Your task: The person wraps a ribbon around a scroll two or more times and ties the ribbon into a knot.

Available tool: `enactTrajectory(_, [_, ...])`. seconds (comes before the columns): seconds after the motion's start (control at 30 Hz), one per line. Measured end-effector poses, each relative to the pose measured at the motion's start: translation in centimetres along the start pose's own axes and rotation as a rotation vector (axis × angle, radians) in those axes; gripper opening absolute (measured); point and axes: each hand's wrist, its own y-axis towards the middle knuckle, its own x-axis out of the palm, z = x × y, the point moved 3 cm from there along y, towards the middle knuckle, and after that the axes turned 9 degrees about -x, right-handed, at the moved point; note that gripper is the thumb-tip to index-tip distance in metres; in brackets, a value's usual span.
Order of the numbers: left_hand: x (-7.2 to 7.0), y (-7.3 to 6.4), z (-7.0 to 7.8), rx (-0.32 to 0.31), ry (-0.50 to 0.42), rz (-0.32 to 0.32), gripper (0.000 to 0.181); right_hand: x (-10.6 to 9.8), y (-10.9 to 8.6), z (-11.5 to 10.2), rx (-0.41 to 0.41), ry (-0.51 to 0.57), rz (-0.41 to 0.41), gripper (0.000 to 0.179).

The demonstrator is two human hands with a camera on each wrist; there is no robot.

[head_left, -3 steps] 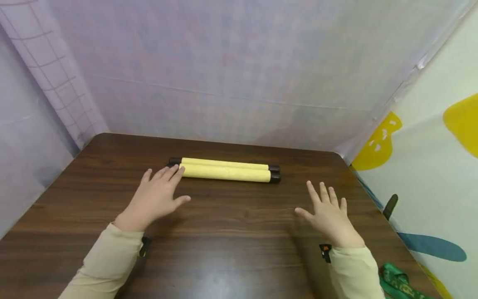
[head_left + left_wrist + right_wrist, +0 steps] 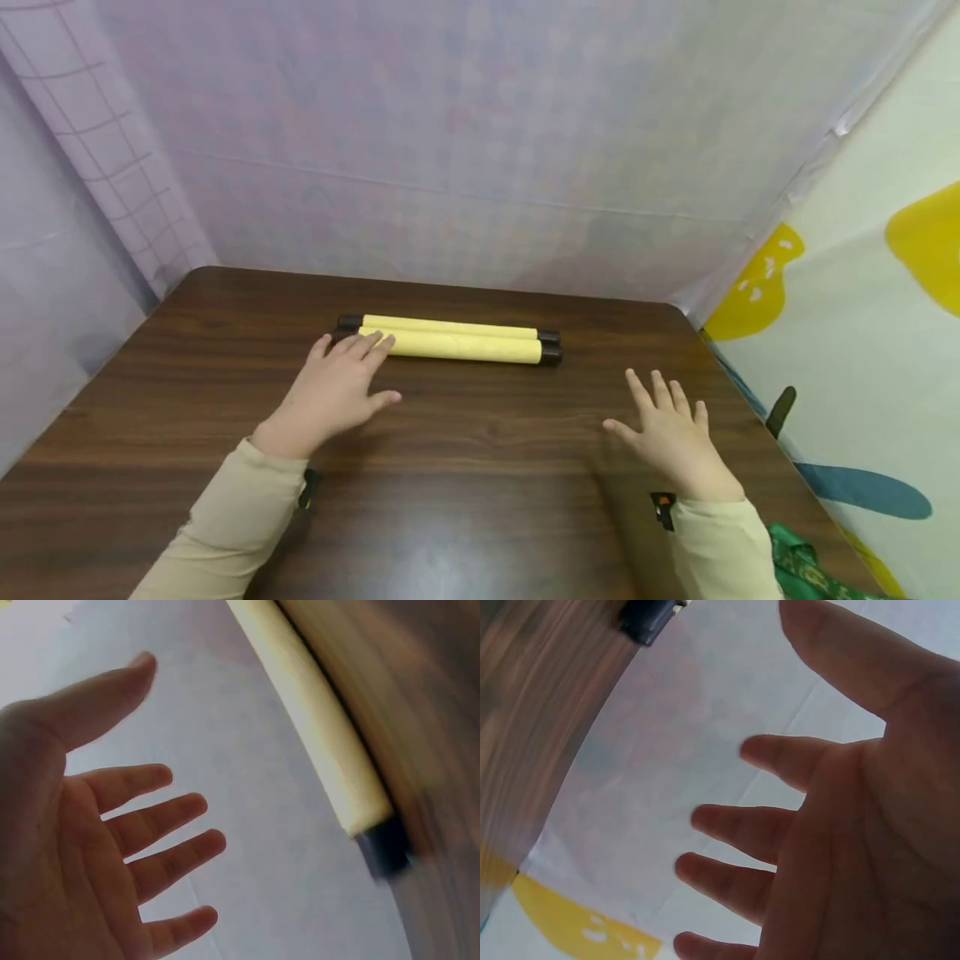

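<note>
Two dark rods joined by a pale yellow sheet rolled around both, like a scroll (image 2: 465, 347), lie side by side across the far half of the table. Their black ends stick out at both sides. My left hand (image 2: 330, 398) is spread above the table, its fingertips overlapping the scroll's left end in the head view. The left wrist view has that palm (image 2: 82, 862) with nothing in it, the scroll (image 2: 330, 742) beyond the fingers. Off to the right of the scroll, my right hand (image 2: 675, 437) hovers with spread fingers. Its palm (image 2: 855, 847) holds nothing.
The brown wood-grain table (image 2: 480, 442) has a pale curtain (image 2: 450, 150) behind its far edge. A white cloth with yellow and blue shapes (image 2: 862, 492) hangs along the right side. A green patterned cloth (image 2: 806, 562) lies at the near right corner.
My left hand has shifted slightly right, its fingers now overlapping more of the scroll's left end. My right hand has drifted a little right. The scroll lies as before.
</note>
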Motion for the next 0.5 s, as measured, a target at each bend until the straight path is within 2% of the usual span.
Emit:
enactTrajectory(0.23, [-0.7,2.0,6.7,0.185,0.028,0.048,0.059,0.4,-2.7,3.0,0.1,-0.024,-0.068,0.089])
enactTrajectory(0.37, [-0.4,2.1,10.5,0.272,0.05,0.081,0.054,0.7,-4.1,4.8,0.162,-0.067,-0.124,0.076])
enactTrajectory(0.5, [0.4,1.9,14.4,0.377,0.07,0.115,0.051,1.6,-5.6,6.6,0.202,-0.096,-0.22,0.069])
